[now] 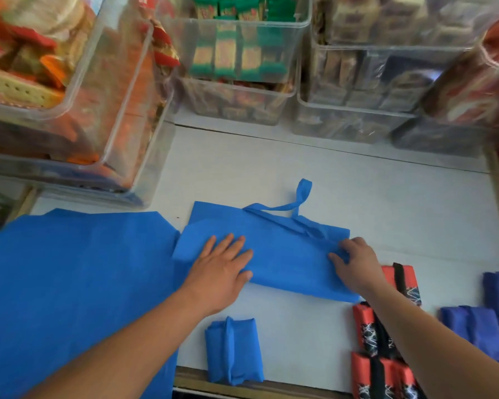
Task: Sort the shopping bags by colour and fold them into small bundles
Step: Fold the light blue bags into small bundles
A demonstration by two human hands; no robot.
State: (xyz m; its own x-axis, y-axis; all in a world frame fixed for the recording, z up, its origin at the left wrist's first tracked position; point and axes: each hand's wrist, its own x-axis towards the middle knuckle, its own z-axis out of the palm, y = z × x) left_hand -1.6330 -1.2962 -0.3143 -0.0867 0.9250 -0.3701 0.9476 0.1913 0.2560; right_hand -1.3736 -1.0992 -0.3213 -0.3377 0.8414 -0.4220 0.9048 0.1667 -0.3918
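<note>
A bright blue shopping bag (283,254) lies folded into a long strip across the middle of the white table, one handle loop (301,194) sticking up behind it. My left hand (222,269) presses flat on its left part, fingers spread. My right hand (356,263) pinches the fabric at the strip's right end. A finished blue bundle (232,351) sits near the front edge. Red-and-black bundles (386,335) lie at the right, partly under my right forearm. Darker blue bundles (484,326) are at the far right.
A large flat bright blue bag (69,283) covers the left of the table (386,203) and hangs over its front edge. Clear plastic bins of packaged snacks (236,59) line the back and the left (69,96). A wooden rim (271,385) edges the front.
</note>
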